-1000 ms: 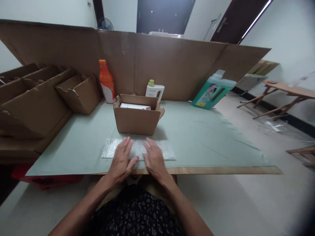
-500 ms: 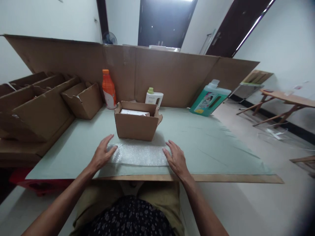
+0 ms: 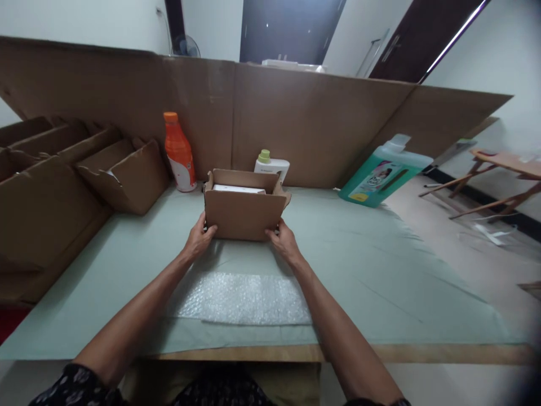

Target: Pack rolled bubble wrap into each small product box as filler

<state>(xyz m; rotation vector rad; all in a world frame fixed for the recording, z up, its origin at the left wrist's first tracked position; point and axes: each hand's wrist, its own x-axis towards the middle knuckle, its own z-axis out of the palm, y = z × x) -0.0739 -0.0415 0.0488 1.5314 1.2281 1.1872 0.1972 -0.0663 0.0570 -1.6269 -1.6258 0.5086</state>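
Note:
A small open cardboard box (image 3: 245, 217) stands in the middle of the cloth-covered table, with a white item (image 3: 239, 189) showing inside it. My left hand (image 3: 199, 238) grips its lower left side, thumb on the front face. On the lower right side my right hand (image 3: 284, 239) holds it the same way. The fingers behind the sides are partly hidden. Nearer to me, a folded strip of bubble wrap (image 3: 253, 299) lies flat on the cloth, touched by neither hand.
Behind the box stand an orange bottle (image 3: 179, 152), a white bottle with a green cap (image 3: 274, 165) and a large green jug (image 3: 380, 175). Cardboard boxes (image 3: 127, 175) line the left side. A tall cardboard panel (image 3: 316, 124) closes off the back of the table (image 3: 380, 270).
Both hands have left the ends of the bubble wrap, reached forward and taken hold of the box's sides. My view has shifted closer to the table.

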